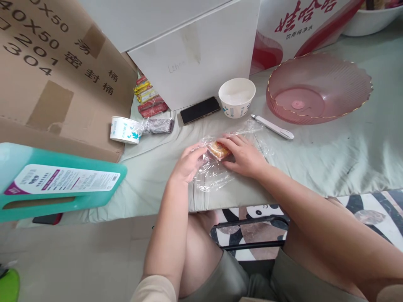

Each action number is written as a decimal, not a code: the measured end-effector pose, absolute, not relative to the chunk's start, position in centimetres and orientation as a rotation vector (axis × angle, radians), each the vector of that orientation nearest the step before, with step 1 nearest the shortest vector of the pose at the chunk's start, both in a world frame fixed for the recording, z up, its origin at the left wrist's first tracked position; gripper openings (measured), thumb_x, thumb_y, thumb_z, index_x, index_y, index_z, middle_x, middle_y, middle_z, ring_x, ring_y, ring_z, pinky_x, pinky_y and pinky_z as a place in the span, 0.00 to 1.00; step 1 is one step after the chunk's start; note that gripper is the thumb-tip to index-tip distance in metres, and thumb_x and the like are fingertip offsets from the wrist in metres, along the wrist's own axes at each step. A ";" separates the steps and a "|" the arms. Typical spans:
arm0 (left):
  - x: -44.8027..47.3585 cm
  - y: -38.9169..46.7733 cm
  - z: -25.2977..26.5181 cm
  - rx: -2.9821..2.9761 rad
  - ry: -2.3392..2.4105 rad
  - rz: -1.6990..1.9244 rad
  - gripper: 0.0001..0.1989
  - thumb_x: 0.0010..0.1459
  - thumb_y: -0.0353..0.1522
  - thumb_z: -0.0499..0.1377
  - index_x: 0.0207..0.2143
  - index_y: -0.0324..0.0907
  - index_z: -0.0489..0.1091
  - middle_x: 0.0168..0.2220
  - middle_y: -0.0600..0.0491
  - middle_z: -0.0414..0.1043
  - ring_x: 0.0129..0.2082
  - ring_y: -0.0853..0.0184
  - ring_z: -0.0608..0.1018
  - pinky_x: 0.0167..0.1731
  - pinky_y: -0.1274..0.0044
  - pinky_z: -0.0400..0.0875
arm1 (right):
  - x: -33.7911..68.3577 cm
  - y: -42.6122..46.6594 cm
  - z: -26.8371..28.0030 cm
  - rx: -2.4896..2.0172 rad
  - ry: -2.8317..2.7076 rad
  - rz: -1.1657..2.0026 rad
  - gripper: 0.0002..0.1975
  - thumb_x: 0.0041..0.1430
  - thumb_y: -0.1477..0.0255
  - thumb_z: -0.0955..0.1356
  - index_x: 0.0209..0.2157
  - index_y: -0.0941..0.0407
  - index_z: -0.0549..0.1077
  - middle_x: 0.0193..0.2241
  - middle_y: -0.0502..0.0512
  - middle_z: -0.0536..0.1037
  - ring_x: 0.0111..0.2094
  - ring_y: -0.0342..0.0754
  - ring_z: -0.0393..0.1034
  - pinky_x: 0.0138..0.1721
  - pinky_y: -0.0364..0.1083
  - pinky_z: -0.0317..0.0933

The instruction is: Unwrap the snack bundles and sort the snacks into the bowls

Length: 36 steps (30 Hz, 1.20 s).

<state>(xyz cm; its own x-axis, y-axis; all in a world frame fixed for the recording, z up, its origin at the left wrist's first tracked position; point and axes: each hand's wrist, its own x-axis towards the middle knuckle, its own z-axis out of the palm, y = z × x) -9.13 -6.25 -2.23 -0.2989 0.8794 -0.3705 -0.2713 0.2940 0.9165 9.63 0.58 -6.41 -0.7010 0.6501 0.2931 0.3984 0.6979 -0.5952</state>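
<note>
Table (pixel 330 155): green cloth
Wrapped packet (pixel 218 151): near front edge, between hands
Left hand (pixel 189 162): touching, grip unclear
Right hand (pixel 244 156): clasping packet

This looks like a home: a pink scalloped bowl (pixel 317 94) and phone (pixel 200 110) on draped cloth (pixel 333 159), panda-print fabric (pixel 262 211) below.

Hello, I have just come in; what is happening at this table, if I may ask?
A seated person has both bare hands at a small yellow-orange item: the left hand at its left side, the right hand over its right side. Crumpled clear plastic lies around and beneath it on the pale green cloth. I cannot tell exactly what the item is. Beyond the hands are a dark phone, an upright paper bowl and a white, pen-like tool.
</note>
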 end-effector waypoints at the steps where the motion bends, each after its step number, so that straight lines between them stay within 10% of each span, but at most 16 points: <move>1: -9.0 -6.2 -1.8 0.551 1.352 1.288 0.11 0.44 0.33 0.68 0.32 0.40 0.77 0.37 0.47 0.81 0.36 0.62 0.81 0.34 0.73 0.76 | 9.6 0.7 -6.4 -0.809 -2.383 0.724 0.30 0.55 0.72 0.70 0.61 0.52 0.67 0.61 0.63 0.71 0.61 0.64 0.65 0.60 0.64 0.63; 18: -6.9 -4.8 -1.0 0.300 1.048 1.306 0.07 0.40 0.34 0.58 0.19 0.43 0.61 0.38 0.44 0.80 0.45 0.51 0.81 0.39 0.60 0.79 | 10.3 0.9 -4.6 -0.620 -1.213 2.056 0.28 0.51 0.48 0.75 0.49 0.47 0.75 0.50 0.55 0.81 0.51 0.57 0.76 0.55 0.59 0.70; 28: -8.5 -4.4 -1.5 0.188 1.055 1.562 0.07 0.39 0.32 0.56 0.19 0.43 0.57 0.29 0.49 0.70 0.27 0.68 0.72 0.28 0.74 0.70 | 12.0 1.9 -5.0 -0.818 -0.834 1.912 0.19 0.60 0.51 0.68 0.46 0.48 0.73 0.50 0.55 0.80 0.54 0.59 0.75 0.52 0.61 0.71; 36: -8.7 -3.5 -1.9 0.126 1.359 1.490 0.05 0.39 0.29 0.55 0.18 0.42 0.58 0.22 0.55 0.68 0.19 0.72 0.70 0.21 0.79 0.67 | 13.8 1.4 -3.3 -0.920 -0.813 1.174 0.20 0.56 0.50 0.71 0.41 0.51 0.74 0.42 0.53 0.80 0.48 0.54 0.75 0.46 0.54 0.73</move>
